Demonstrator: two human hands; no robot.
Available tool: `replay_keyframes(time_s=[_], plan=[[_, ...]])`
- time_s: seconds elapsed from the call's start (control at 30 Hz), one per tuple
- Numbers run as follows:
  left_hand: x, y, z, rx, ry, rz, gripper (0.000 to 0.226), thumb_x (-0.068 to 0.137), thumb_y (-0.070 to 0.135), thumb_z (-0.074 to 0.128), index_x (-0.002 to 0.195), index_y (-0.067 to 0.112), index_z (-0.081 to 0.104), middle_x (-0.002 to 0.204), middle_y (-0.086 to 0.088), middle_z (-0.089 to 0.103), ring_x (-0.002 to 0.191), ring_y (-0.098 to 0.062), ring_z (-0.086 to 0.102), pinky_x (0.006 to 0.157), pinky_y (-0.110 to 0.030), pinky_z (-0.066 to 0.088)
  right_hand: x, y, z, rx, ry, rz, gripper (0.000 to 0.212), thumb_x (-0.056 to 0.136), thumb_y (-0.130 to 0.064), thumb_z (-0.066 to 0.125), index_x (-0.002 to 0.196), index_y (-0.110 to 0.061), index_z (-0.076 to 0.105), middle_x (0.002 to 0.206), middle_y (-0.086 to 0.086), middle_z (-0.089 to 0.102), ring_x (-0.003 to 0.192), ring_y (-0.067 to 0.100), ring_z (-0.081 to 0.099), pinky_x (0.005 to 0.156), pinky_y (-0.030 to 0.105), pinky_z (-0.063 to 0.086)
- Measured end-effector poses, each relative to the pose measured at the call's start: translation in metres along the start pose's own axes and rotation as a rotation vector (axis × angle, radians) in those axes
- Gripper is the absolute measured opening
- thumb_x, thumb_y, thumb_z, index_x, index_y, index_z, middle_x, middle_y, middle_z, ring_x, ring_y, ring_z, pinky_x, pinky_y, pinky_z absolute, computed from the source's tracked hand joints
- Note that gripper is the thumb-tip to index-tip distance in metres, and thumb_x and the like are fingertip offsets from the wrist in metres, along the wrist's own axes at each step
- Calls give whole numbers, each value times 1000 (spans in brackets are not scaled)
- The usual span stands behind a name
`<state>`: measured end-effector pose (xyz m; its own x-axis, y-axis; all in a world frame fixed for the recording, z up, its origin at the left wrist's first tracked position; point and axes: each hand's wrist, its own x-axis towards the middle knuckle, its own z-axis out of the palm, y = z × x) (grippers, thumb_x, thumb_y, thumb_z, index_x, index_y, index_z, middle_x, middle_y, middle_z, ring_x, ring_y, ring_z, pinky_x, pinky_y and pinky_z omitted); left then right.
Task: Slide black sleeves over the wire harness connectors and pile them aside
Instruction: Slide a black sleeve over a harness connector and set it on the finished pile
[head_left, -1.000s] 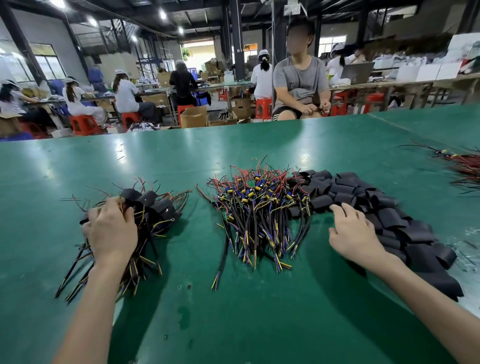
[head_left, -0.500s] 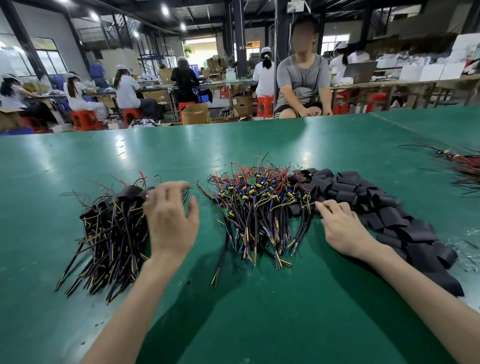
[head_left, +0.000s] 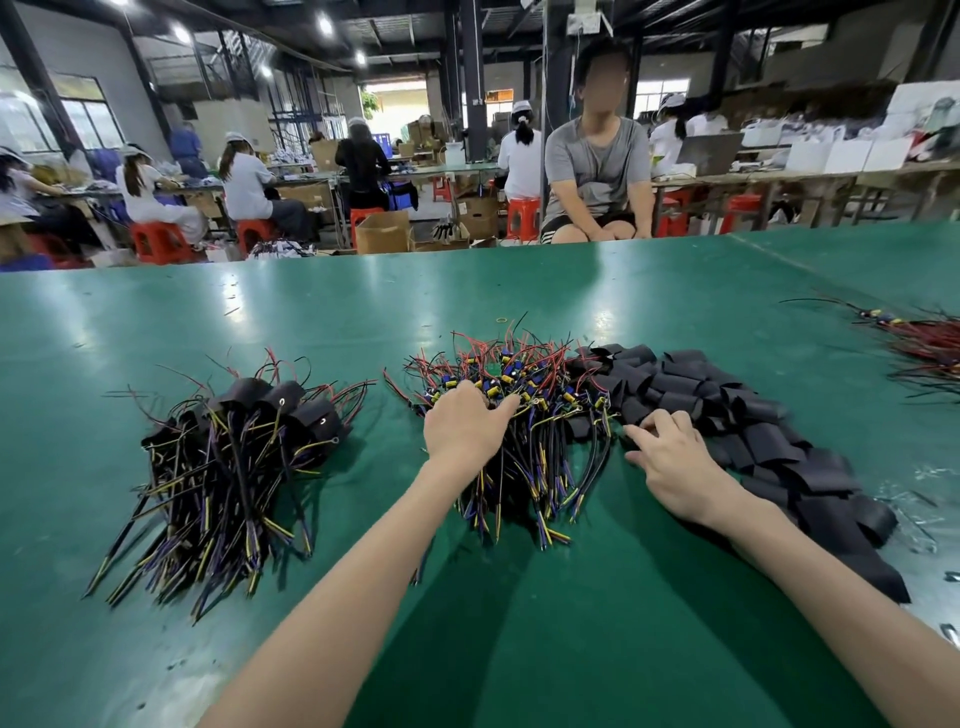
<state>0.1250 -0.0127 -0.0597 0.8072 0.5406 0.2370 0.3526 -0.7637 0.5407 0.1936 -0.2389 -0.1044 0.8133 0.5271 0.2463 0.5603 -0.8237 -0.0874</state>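
Unsleeved wire harnesses (head_left: 524, 415), with red and black leads and blue-yellow connectors, lie heaped at the table's middle. My left hand (head_left: 465, 426) rests on that heap, fingers stretched over the connectors, holding nothing that I can see. To the right spreads a pile of flat black sleeves (head_left: 727, 415). My right hand (head_left: 670, 460) sits at its near left edge, index finger and thumb bent around one sleeve. Sleeved harnesses (head_left: 234, 457) are piled at the left.
The green table (head_left: 519, 623) runs far ahead and to both sides. Another bundle of red and black wires (head_left: 919, 343) lies at the right edge. A person in a grey shirt (head_left: 597, 171) sits across the table; other workers sit at benches behind.
My left hand left the sleeved pile at the left and crossed right onto the middle heap of harnesses. My right hand slid slightly left along the sleeves' edge.
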Motion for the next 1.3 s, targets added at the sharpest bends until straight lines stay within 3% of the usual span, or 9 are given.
replay_keyframes(time_s=[0.23,0.4,0.53,0.63,0.77,0.83,0.97,1.1,1.3], plan=[[6,12,8,18,105,-90,38,91,39,56,108,7,47,95,-11,66,88,-30,64,71,-35,49,-5,-6,-4,-28,75,19,42,97,-43,39,118,-12,56,112,9,45,106,27,37,90,36,28],[7,10,5,23,160,-14,27,92,31,52,106,9,58,104,-11,63,100,-29,56,82,-39,50,-7,-15,-17,212,263,10,35,93,-28,54,110,2,57,100,16,44,91,36,49,84,44,39],[8,9,3,-97,200,19,25,95,25,50,107,5,57,109,-14,56,103,-30,51,85,-37,43,-11,-20,-21,321,350,-38,28,91,-15,59,107,7,55,96,10,39,81,31,51,82,23,34],[7,16,-7,-343,216,29,11,98,19,47,96,8,47,99,-14,60,87,-24,52,71,-29,34,-13,-24,-23,364,362,-59,30,93,-19,54,108,6,53,98,4,34,76,25,48,78,18,31],[6,31,-42,-972,71,4,9,97,4,45,101,9,38,97,-15,62,72,-19,63,67,-29,52,-15,-25,-25,401,364,-41,51,93,-36,39,117,7,49,104,8,36,75,18,44,73,28,39],[5,35,-65,-1150,34,15,16,97,0,42,109,9,37,95,-13,61,58,-9,57,54,-19,48,-16,-25,-25,423,364,-19,58,93,-42,35,121,7,46,108,8,36,78,14,44,75,27,38],[-4,30,-100,-746,146,292,22,99,6,37,118,8,50,90,1,61,52,3,44,52,-14,37,-19,-26,-25,438,355,-24,58,92,-40,37,123,9,45,110,10,37,82,16,45,78,35,43],[-34,2,-106,-199,252,599,24,99,24,41,113,13,57,101,1,53,79,-6,52,76,-24,44,-21,-31,-26,438,337,-40,54,91,-35,44,122,10,45,109,14,40,86,25,52,83,41,47],[-72,-57,-76,46,171,572,23,96,21,53,114,10,63,101,-4,58,92,-26,59,82,-38,47,-25,-44,-22,417,276,-107,39,92,-12,57,124,6,45,114,14,40,83,32,56,82,47,48]])
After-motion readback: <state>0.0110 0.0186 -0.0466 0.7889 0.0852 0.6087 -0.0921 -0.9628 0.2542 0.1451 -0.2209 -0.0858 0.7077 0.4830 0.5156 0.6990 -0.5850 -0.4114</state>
